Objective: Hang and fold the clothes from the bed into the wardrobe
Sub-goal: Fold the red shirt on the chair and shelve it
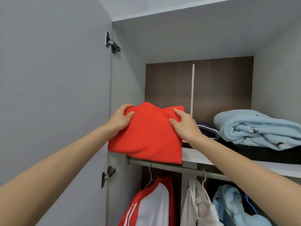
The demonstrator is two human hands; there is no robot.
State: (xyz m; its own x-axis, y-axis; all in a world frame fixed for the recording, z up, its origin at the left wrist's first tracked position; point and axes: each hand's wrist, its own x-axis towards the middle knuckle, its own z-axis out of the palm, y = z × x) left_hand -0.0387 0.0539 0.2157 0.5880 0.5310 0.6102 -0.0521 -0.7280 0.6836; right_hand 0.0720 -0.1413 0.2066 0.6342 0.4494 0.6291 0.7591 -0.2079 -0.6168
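Observation:
A folded red garment is held at the front edge of the wardrobe's upper shelf, its lower edge hanging over the shelf lip and the hanging rail. My left hand grips its upper left corner, thumb on top. My right hand grips its upper right edge, thumb and fingers on the cloth. Both arms reach up from below.
On the shelf to the right lie a dark folded garment and a light blue blanket on a black pile. Below the rail hang a red-and-white jacket, a white garment and a light blue one. The open grey door stands at left.

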